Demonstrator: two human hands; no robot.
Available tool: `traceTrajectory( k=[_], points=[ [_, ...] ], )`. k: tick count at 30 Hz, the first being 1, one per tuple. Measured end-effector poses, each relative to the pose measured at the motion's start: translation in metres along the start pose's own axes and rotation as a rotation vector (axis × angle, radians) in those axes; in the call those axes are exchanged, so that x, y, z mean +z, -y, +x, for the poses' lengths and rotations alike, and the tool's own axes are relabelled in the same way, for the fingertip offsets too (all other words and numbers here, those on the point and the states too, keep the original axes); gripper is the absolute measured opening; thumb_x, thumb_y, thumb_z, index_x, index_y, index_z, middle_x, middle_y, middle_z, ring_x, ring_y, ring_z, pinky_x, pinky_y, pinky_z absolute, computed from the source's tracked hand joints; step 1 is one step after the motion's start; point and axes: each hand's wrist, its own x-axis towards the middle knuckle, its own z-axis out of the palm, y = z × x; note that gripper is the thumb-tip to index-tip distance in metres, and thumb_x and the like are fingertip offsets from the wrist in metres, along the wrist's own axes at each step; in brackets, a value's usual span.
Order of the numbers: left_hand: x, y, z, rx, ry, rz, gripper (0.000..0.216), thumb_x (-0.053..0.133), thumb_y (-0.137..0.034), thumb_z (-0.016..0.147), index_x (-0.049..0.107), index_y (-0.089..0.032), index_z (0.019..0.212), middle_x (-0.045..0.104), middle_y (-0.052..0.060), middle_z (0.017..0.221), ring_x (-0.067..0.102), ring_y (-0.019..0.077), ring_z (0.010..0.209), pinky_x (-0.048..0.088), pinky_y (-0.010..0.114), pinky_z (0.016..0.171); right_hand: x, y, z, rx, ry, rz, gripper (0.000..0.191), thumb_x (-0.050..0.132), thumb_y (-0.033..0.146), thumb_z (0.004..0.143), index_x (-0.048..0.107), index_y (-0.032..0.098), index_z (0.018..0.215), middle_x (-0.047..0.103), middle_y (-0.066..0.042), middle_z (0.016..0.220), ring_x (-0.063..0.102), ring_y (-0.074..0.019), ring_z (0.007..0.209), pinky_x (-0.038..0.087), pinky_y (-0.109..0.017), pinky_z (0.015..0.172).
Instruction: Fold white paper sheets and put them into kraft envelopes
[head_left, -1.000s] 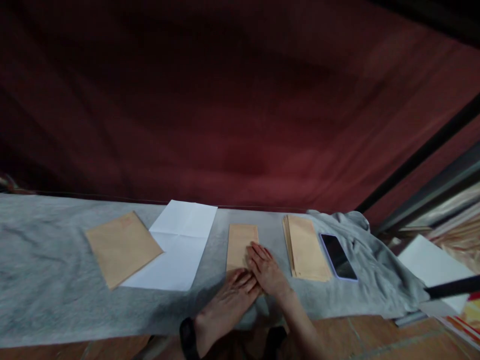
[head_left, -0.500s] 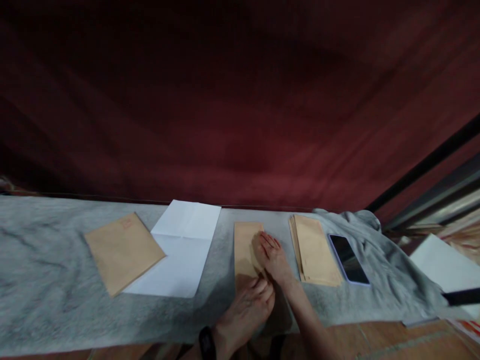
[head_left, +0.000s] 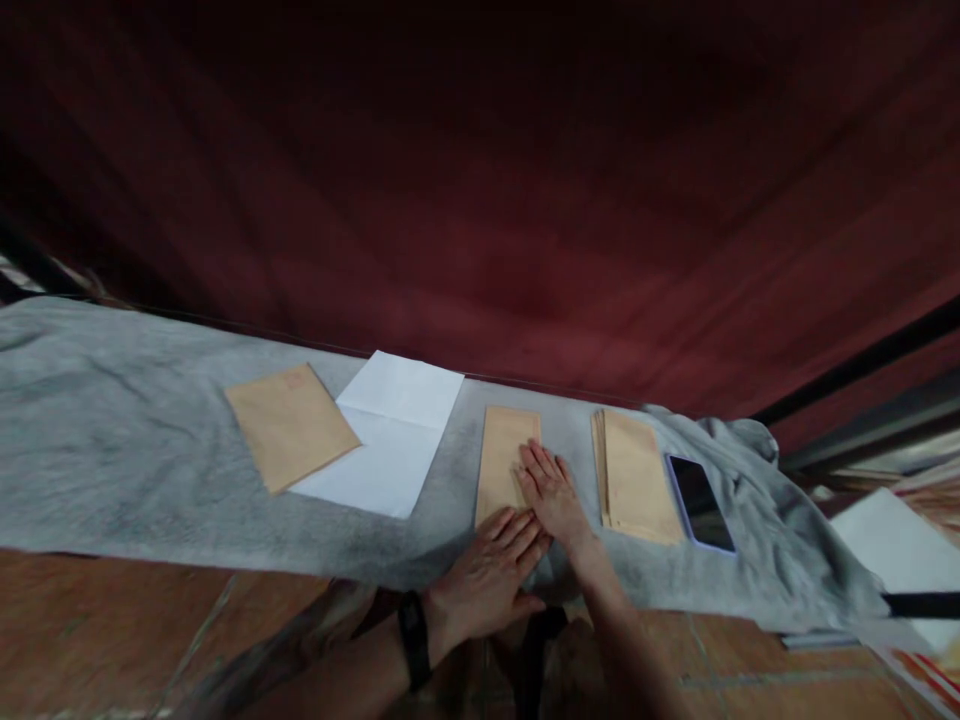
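Observation:
A narrow brown envelope (head_left: 504,450) lies lengthwise on the grey cloth (head_left: 135,430). My right hand (head_left: 551,490) rests flat on its right side, fingers stretched out and together. My left hand (head_left: 491,575), with a dark band on the wrist, lies flat over the envelope's near end, fingers extended. Neither hand grips anything. To the right sits a stack of similar brown envelopes (head_left: 634,475). To the left a white creased sheet (head_left: 390,440) lies partly under a larger brown envelope (head_left: 291,425).
A dark phone (head_left: 699,490) lies beside the envelope stack on the crumpled end of the cloth. A white sheet (head_left: 900,550) and a dark bar are at the far right. A dark red backdrop (head_left: 480,200) rises behind. Brown floor shows in front.
My left hand has flattened out over the envelope's near end, after being curled there half a second ago. My right hand slid further up the envelope. The view has swung left and tilted.

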Motion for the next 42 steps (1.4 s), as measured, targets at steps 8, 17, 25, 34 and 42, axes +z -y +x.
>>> traceTrajectory(
  k=[8, 17, 25, 34, 42],
  points=[
    [0.005, -0.018, -0.005, -0.031, 0.069, 0.127, 0.076, 0.049, -0.059, 0.094, 0.035, -0.01, 0.152, 0.041, 0.014, 0.157, 0.03, 0.0263, 0.147, 0.015, 0.045, 0.121, 0.014, -0.003, 0.009, 0.057, -0.14, -0.038, 0.055, 0.024, 0.038, 0.105, 0.037, 0.014, 0.152, 0.038, -0.013, 0.158, 0.038, -0.0239, 0.144, 0.026, -0.045, 0.118],
    [0.013, -0.022, -0.007, -0.03, 0.074, 0.218, 0.073, 0.054, -0.057, 0.092, 0.042, -0.012, 0.148, 0.041, 0.014, 0.157, 0.032, 0.0284, 0.145, 0.019, 0.049, 0.12, 0.014, -0.002, -0.007, -0.012, -0.057, -0.058, 0.059, 0.021, 0.042, 0.105, 0.032, 0.012, 0.154, 0.032, -0.015, 0.16, 0.027, -0.0254, 0.149, 0.023, -0.049, 0.12],
    [0.011, -0.02, -0.006, -0.034, 0.092, 0.084, 0.066, 0.056, -0.054, 0.093, 0.046, -0.013, 0.144, 0.049, 0.014, 0.15, 0.038, 0.0283, 0.141, 0.017, 0.049, 0.12, 0.005, -0.003, -0.028, -0.085, 0.018, 0.012, 0.059, 0.023, 0.04, 0.105, 0.02, 0.016, 0.159, 0.027, -0.013, 0.163, 0.022, -0.0225, 0.151, 0.025, -0.048, 0.12],
    [0.007, -0.028, -0.007, -0.113, 0.013, 0.083, 0.048, 0.042, -0.04, 0.101, 0.055, -0.007, 0.134, 0.056, 0.018, 0.143, 0.044, 0.0273, 0.139, 0.022, 0.045, 0.12, -0.006, 0.009, -0.049, -0.056, 0.03, 0.091, 0.057, 0.02, 0.042, 0.106, 0.02, 0.019, 0.158, 0.027, -0.01, 0.163, 0.026, -0.021, 0.15, 0.024, -0.047, 0.122],
    [-0.016, 0.0, 0.004, -0.354, -0.083, 0.007, 0.03, 0.04, -0.02, 0.098, 0.066, -0.016, 0.112, 0.072, 0.009, 0.114, 0.067, 0.0206, 0.107, 0.052, 0.036, 0.095, -0.003, 0.02, -0.054, -0.024, -0.025, 0.01, 0.058, 0.03, 0.042, 0.105, 0.027, 0.015, 0.156, 0.027, -0.011, 0.162, 0.029, -0.0235, 0.149, 0.025, -0.046, 0.122]
  ],
)
